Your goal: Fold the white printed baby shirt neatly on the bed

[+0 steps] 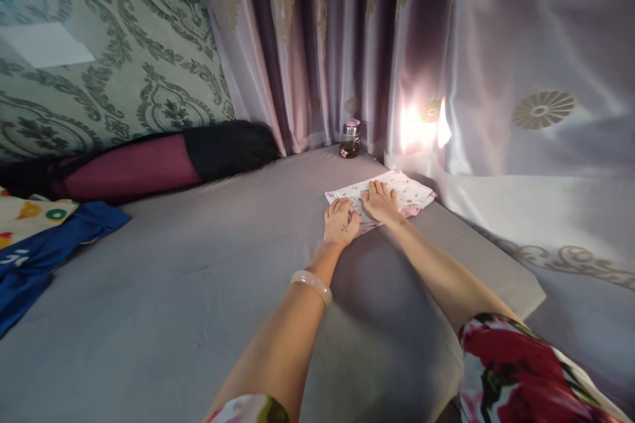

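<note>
A folded white cloth [413, 192] with a small pink print lies flat near the corner of the grey-covered bed. My right hand [381, 202] rests palm down on the middle of it, fingers stretched out. At the cloth's near left edge lies my left hand [340, 223], also palm down, its fingers extended and slightly bent. A pale bangle [311, 285] circles my left wrist. Pink fabric shows under the cloth's near edge. What is beneath my palms is hidden.
A small glass jar [350, 140] with a metal lid stands behind the cloth by the curtain [297, 46]. A long black and maroon bag [133, 165] lies along the wall. Blue and patterned clothes [47, 248] are at the far left. The bed edge drops off at right.
</note>
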A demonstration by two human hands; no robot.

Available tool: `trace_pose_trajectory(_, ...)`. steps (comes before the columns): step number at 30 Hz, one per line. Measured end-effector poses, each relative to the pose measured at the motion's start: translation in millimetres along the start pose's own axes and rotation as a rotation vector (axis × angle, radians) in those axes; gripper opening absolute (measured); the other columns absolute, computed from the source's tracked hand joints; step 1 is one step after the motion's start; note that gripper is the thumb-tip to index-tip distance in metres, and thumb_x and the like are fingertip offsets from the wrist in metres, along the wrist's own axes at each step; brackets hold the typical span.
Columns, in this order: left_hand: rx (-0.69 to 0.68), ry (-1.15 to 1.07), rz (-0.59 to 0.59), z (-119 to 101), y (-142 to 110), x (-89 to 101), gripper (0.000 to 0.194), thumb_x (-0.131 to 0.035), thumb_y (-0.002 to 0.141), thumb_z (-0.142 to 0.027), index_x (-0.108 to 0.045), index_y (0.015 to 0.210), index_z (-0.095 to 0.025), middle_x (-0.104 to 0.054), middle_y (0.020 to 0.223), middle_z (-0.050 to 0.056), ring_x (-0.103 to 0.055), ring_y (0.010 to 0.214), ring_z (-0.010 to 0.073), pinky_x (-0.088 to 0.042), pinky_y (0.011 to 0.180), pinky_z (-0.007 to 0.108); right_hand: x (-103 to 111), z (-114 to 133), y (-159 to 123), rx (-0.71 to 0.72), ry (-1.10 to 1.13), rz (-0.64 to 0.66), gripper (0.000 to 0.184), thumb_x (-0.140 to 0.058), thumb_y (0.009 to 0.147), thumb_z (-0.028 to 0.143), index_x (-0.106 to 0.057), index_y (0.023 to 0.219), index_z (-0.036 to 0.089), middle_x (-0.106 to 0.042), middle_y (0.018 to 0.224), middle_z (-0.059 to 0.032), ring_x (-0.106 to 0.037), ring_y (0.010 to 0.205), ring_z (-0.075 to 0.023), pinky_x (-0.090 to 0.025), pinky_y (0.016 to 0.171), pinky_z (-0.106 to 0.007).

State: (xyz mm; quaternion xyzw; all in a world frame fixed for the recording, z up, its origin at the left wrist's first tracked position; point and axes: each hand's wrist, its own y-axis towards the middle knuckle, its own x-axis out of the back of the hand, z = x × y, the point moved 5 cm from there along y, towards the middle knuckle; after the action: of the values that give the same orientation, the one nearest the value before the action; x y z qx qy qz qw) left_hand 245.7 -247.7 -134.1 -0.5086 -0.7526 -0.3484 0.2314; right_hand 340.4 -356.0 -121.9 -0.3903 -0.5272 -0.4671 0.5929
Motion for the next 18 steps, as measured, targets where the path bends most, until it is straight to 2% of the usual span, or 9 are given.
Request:
trace_pose_trajectory(5,-0.012,-0.055,-0.047,7.1,-0.5,9.1,0.030,-0.050,0.086,-0.016,-0.059,0.115,-0.017,-0.059,0.130,0.010,-0.047,0.127,0.0200,-0.034,0.111,0.036,-5.1,-2.6,0.3,0.014,-0.020,-0.079,0.060,-0.016,0.096,0.039,-0.033,0.145,0.009,-0.031,0.154,-0.0144,-0.024,0.142,-0.0270,-0.017,0.114,-0.051)
trace_pose_trajectory(10,-0.114,0.147,0.096,31.6,-25.8,31.4,0.040,-0.049,0.087,-0.020,-0.051,0.126,-0.014,-0.051,0.139,0.015,-0.043,0.132,0.0247,-0.033,0.111,0.044,-5.7,-3.1,3.2,0.021,-0.004,-0.088,0.060,-0.017,0.095,0.040,-0.034,0.145,0.010,-0.033,0.152,-0.0146,-0.025,0.141,-0.0278,-0.018,0.113,-0.052)
trace_pose_trajectory(14,-0.118,0.331,0.243,74.4,-53.7,74.7,0.047,-0.043,0.093,-0.034,-0.046,0.133,-0.009,-0.045,0.144,0.017,-0.038,0.136,0.0248,-0.028,0.114,0.039,-4.5,-3.2,7.7,0.019,0.009,-0.039,0.059,-0.019,0.095,0.040,-0.035,0.144,0.012,-0.033,0.152,-0.0147,-0.026,0.141,-0.0292,-0.019,0.113,-0.054)
trace_pose_trajectory(18,-0.058,0.464,0.264,123.0,-80.6,133.2,0.052,-0.032,0.097,-0.044,-0.045,0.137,-0.014,-0.041,0.149,0.014,-0.036,0.138,0.0254,-0.030,0.113,0.040,3.9,9.3,6.9,0.013,0.015,0.014,0.056,-0.021,0.095,0.039,-0.039,0.140,0.010,-0.036,0.150,-0.0172,-0.027,0.140,-0.0303,-0.020,0.112,-0.057)
